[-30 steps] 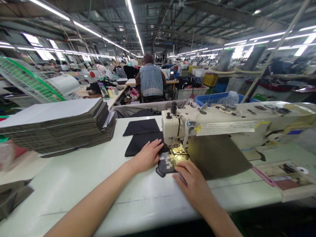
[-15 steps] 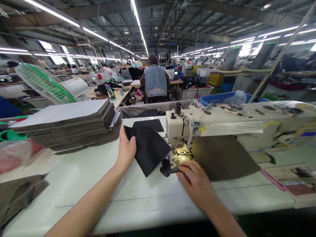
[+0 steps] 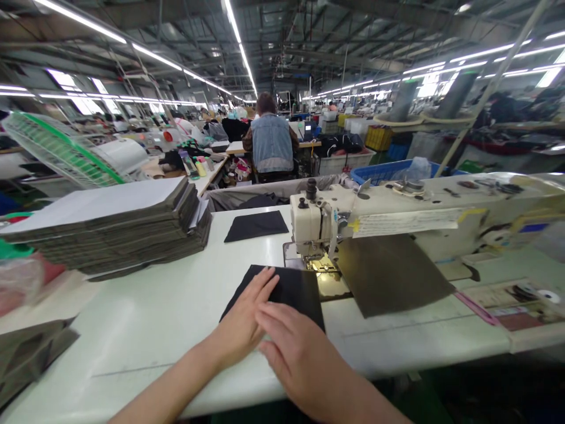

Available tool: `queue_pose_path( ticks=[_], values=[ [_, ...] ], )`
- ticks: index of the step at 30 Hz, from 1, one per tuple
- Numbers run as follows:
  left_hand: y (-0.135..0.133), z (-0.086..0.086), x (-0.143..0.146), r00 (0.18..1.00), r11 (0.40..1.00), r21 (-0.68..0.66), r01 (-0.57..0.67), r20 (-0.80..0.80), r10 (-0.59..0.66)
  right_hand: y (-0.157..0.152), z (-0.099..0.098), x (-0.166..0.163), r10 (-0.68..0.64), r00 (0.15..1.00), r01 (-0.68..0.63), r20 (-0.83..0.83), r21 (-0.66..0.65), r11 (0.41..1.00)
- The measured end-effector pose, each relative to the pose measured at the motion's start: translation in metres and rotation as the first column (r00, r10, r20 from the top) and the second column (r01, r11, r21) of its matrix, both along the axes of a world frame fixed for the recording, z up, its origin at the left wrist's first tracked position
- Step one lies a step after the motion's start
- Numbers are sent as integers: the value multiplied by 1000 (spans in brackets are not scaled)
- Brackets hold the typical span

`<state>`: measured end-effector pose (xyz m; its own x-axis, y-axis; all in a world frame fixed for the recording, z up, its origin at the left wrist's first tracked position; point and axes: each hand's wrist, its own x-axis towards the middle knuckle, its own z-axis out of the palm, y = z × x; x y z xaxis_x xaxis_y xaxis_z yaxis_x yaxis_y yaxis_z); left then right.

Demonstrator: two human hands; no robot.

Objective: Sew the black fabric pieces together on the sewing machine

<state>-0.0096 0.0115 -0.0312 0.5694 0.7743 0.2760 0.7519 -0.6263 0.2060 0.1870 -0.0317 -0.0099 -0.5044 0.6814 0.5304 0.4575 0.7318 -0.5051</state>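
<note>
A black fabric piece (image 3: 296, 291) lies flat on the white table (image 3: 145, 318) in front of the sewing machine (image 3: 335, 221). My left hand (image 3: 247, 318) rests flat on its near left part, fingers stretched out. My right hand (image 3: 295, 353) lies open just right of it, fingers pointing left across the fabric's near edge and partly overlapping the left hand. A second black fabric piece (image 3: 256, 225) lies farther back, left of the machine head. A dark grey sheet (image 3: 391, 274) sits under the machine arm on the right.
A tall stack of grey sheets with a white top (image 3: 110, 227) stands at the left. A green fan guard (image 3: 57, 150) is behind it. A person in a denim vest (image 3: 271, 141) sits with their back turned at a far table. A tray of small parts (image 3: 516, 300) lies at the right.
My left hand carried the black fabric piece from beside the machine and laid it flat in front of the needle. My right hand left the small dark piece and came onto the fabric.
</note>
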Motion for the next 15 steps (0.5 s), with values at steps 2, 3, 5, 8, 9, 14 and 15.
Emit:
queue_pose_path(
  ticks=[2,3,5,8,9,14,15],
  values=[
    [0,-12,-9,996,996,33,-85,-6,85,-8,-12,-12,11,996,-10,87,-14,1000],
    [0,-17,-13,991,990,49,-130,-33,131,-10,-21,-15,-11,992,13,125,-17,1000],
    [0,-26,-20,975,980,68,-186,-110,193,-12,-38,-16,-63,980,70,188,-30,997],
    [-2,-33,-24,957,971,80,-224,-171,235,-6,-55,0,-139,960,150,243,-27,988],
    [-3,-33,-24,955,971,80,-226,-179,237,-3,-57,8,-175,951,186,257,-19,982],
    [-13,-27,-18,940,962,94,-257,-207,271,10,-56,53,-333,883,338,332,43,940],
    [-16,-24,-15,934,958,107,-265,-219,283,11,-55,58,-332,877,335,346,54,941]
  ],
)
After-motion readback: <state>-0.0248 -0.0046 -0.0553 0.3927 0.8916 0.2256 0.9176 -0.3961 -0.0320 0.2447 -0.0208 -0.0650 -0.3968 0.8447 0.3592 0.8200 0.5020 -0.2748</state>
